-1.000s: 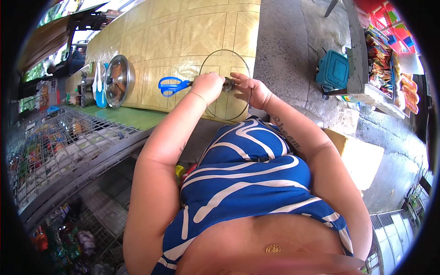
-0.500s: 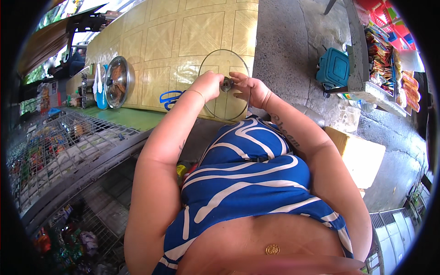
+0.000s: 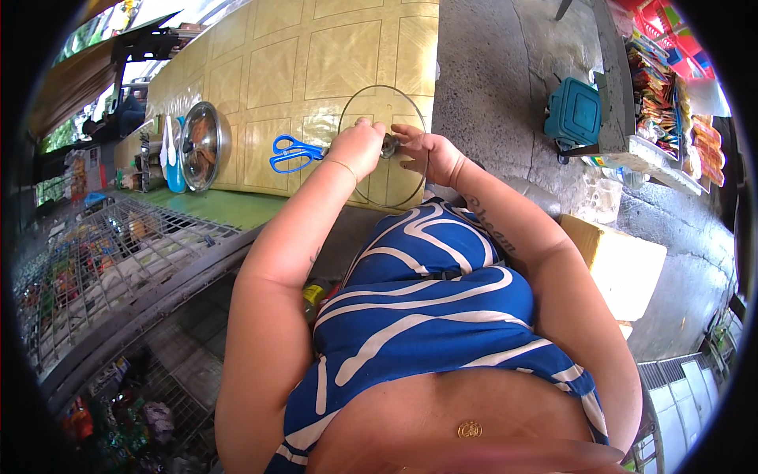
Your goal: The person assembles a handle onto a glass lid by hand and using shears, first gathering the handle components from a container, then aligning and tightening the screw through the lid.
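A round clear glass lid point(image 3: 387, 104) with a dark rim and a small central knob point(image 3: 388, 145) is at the near right edge of the table. My left hand point(image 3: 357, 148) is closed, its fingertips at the left side of the knob. From the other side my right hand point(image 3: 433, 152) reaches over the lid, fingers apart and slightly curled beside the knob. Blue-handled scissors point(image 3: 292, 153) lie left of my left hand, their blades partly hidden behind it.
The table point(image 3: 272, 75) has a yellow tile-patterned cover. On its left stands a glass-covered round dish point(image 3: 204, 146) with brown food, beside white and blue utensils point(image 3: 171, 154). A wire rack point(image 3: 118, 253) is at left. A teal container point(image 3: 574, 113) and snack packets point(image 3: 655, 99) are at right.
The view has shifted slightly, and more of the scissors shows beside my left wrist. Both hands keep nearly the same place at the lid's knob, with my left fingers slightly shifted.
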A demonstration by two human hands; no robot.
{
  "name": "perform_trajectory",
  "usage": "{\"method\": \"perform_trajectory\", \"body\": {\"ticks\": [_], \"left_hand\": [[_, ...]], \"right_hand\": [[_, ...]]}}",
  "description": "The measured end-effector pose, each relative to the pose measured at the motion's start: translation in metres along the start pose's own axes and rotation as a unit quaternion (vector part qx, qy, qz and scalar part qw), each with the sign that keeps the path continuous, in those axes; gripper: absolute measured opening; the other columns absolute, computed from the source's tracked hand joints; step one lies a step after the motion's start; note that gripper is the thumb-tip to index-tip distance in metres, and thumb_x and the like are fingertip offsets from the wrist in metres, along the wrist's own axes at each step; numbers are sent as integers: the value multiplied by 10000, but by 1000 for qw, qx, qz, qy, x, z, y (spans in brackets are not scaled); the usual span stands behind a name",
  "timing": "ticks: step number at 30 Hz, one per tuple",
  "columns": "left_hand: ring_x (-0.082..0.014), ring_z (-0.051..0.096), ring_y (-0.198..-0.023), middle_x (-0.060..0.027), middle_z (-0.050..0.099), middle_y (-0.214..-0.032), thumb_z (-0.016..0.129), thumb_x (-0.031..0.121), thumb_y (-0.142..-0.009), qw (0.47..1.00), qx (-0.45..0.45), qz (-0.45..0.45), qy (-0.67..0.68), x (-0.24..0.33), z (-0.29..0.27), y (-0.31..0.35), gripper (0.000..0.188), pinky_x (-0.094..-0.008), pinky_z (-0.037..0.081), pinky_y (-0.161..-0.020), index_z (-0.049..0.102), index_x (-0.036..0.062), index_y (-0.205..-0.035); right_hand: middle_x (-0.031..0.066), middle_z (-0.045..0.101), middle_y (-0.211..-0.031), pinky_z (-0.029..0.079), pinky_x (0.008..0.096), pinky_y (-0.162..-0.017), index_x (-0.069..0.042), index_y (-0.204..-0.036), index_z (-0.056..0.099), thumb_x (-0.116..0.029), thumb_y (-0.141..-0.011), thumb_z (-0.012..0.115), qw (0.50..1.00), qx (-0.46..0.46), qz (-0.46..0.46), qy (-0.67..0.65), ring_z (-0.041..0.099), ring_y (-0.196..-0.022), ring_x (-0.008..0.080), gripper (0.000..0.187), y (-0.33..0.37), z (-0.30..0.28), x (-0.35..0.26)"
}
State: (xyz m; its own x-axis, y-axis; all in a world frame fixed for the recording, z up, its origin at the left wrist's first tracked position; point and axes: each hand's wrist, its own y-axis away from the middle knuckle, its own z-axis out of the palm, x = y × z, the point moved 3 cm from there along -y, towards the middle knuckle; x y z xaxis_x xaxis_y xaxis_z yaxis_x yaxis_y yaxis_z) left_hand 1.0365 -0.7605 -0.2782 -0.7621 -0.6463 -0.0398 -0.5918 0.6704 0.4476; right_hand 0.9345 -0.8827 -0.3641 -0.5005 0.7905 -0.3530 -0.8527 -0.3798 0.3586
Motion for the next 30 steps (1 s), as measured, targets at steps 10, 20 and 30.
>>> {"method": "perform_trajectory", "body": {"ticks": [10, 20, 30], "left_hand": [[-357, 696, -927, -179, 694, -935, 514, 150, -930, 1000, -18, -11, 3, -1, -5, 3, 215, -457, 561, -793, 719, 103, -973], [-399, 665, -919, -224, 648, -979, 575, 172, -935, 999, 14, -38, 32, -9, -14, -2, 139, -489, 534, -771, 662, 82, -995], [-403, 666, -868, -204, 676, -922, 710, 125, -857, 952, 82, -98, 279, -17, 42, 13, 159, -472, 539, -760, 648, 42, -977]], "right_hand": [[91, 482, -1472, 298, 450, -1103, -111, -1541, 367, -213, -840, 553, 1000, 1, -2, -9, 454, -1308, 248, 733, 2, -1, -1], [85, 515, -1432, 424, 362, -1020, -45, -1537, 346, -195, -849, 507, 1000, 12, 4, -11, 523, -1246, 215, 722, 5, 6, -4], [110, 471, -1482, 319, 425, -1114, -70, -1545, 347, -222, -845, 501, 1000, 11, 19, 12, 426, -1364, 237, 733, 5, 5, -8]]}}
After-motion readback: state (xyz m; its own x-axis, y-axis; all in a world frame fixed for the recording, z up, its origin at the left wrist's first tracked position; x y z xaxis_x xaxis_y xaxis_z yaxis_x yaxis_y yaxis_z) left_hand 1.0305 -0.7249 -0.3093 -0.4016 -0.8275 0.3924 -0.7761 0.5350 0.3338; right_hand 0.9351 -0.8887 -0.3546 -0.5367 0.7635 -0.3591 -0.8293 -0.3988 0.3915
